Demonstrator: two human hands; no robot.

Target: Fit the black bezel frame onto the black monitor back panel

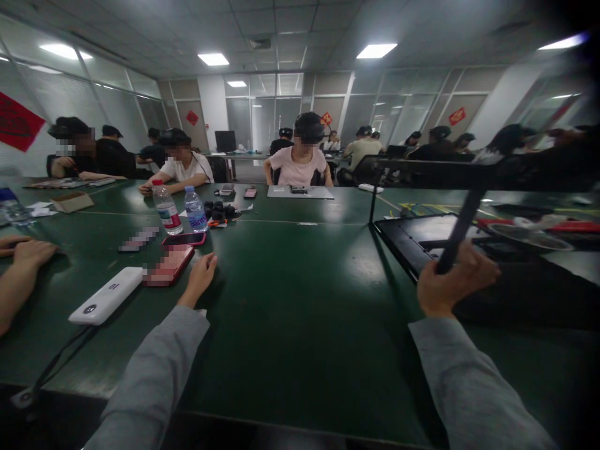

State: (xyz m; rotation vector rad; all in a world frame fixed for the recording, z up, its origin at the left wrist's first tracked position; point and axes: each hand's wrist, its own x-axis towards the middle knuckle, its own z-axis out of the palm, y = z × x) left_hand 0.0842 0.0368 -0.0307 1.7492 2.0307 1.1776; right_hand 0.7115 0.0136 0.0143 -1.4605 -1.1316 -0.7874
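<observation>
The right grip (457, 281), in a grey sleeve, is clenched around a dark bar (462, 222), which slants upward and away on the right side of the bench (290, 331). The upper end of the bar meets a dark crosspiece (422, 167); from its left end a thin post (374, 199) goes down towards the bench. Beneath the bar lies a black panel (398, 244) with a raised rim. A clear round plastic item (529, 234) is beyond it, nearer the bench's right edge.

The left grip (202, 275) rests on the left half of the bench, fingers loosely curled; whether it encloses anything cannot be told. Just beside it is a red-cased object (175, 265), partly masked. A white power bank (110, 297) lies next to that object, its black cable (54, 362) running to the near edge. Behind these are a red-edged phone (187, 239) and two upright bottles, one red-capped (167, 211), the other blue-labelled (195, 214).

Another person's forearm (21, 281) lies at the left edge. At the far edge, a person in a pink top (300, 164) sits behind a grey board (276, 192).
</observation>
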